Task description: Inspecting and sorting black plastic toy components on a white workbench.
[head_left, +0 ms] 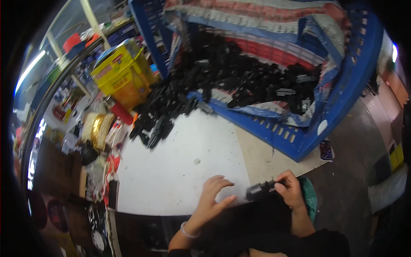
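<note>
Between the fingers and thumb of my right hand (290,190) is a small black plastic part (259,190), blocky with a narrower end, blurred and held over the table's near edge. I cannot make out its exact kind. My left hand (212,198) is to the left of it, thumb and fingers apart, with nothing in them and not touching the part. Many similar black plastic parts (257,77) fill a blue crate (295,143) lined with a striped woven sack (257,19). More black parts (159,128) spill from it onto the white tabletop (184,162).
A yellow box (122,77) and a red cylinder (119,110) stand at the left beside the spilled parts. Bags and a gold-coloured roll (97,129) crowd the left edge. A dark phone-like slab (112,195) lies there too. Green plastic (309,199) hangs beside my right wrist.
</note>
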